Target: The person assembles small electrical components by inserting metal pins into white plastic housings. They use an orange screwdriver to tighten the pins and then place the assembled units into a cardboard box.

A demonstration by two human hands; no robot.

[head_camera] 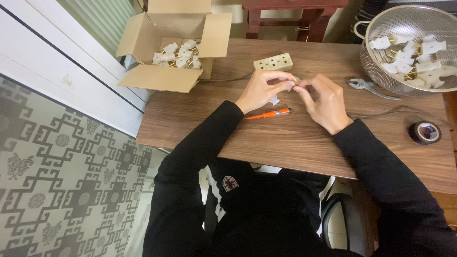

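Both hands meet mid-table: left hand (261, 90) and right hand (323, 102) pinch fingertips closed on a small white plug part (295, 81), mostly hidden; orange screwdriver (269, 114) lies just beneath them; pliers (369, 87) rest beside the metal colander (381, 21)

Colander (376, 71) — pliers (369, 87), tape roll (425, 132)

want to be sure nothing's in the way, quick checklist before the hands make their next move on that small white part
1. Small white part pinched by both the left hand and right hand: ok.
2. Orange-handled screwdriver lying on the wooden table near the left hand: ok.
3. Grey metal pliers apart from both hands: ok.
4. Round metal colander of white plugs, fully on the table: cannot tell.
5. Black tape roll lying flat: ok.
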